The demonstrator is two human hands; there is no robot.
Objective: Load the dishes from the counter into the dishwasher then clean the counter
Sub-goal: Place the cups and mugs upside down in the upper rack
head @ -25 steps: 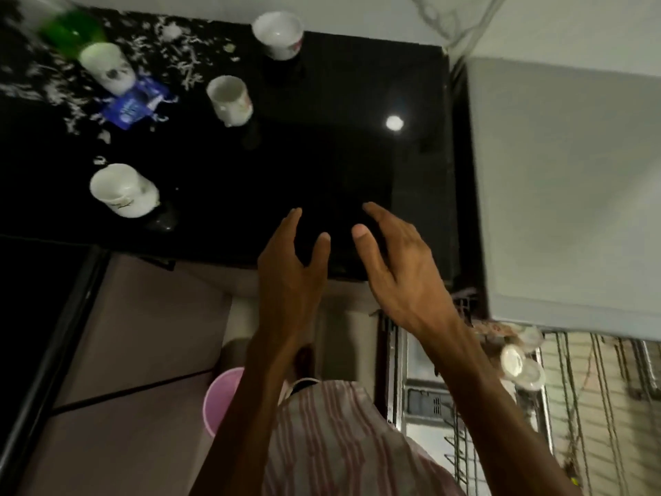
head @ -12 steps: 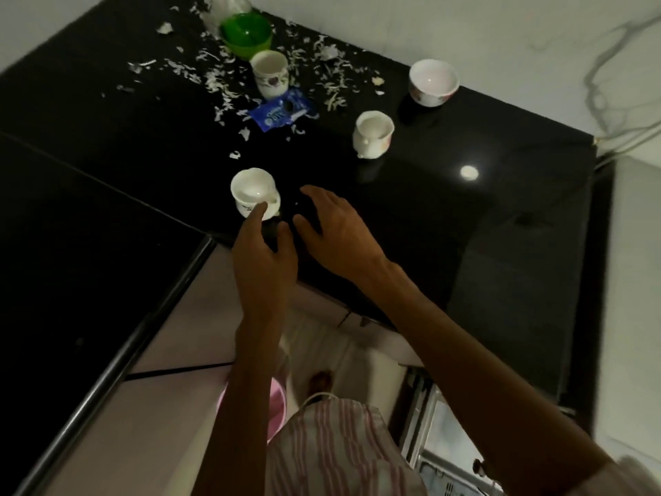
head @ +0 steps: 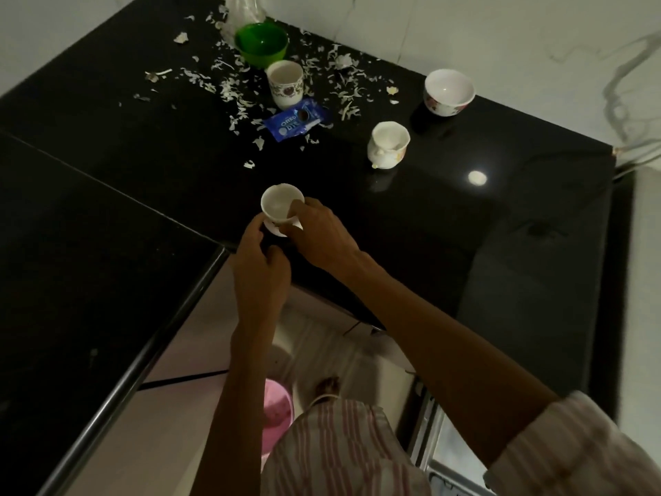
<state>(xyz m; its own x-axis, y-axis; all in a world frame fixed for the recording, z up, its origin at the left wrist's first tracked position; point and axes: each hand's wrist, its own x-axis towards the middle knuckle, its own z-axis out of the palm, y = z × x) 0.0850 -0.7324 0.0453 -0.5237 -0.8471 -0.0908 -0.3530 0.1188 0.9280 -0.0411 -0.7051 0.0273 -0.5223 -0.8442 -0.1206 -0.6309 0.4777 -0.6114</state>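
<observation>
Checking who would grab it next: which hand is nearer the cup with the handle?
Right. The right hand lies below-left of the handled cup; the left hand sits farther left.

A white cup stood upright near the black counter's front edge; two more cups, a floral bowl and a green bowl sat farther back.

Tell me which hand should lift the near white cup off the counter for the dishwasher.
Right. The right hand already pinches the white cup at its rim, fingers curled over the edge. The left hand sits just below the cup, and whether it touches it is unclear.
</observation>
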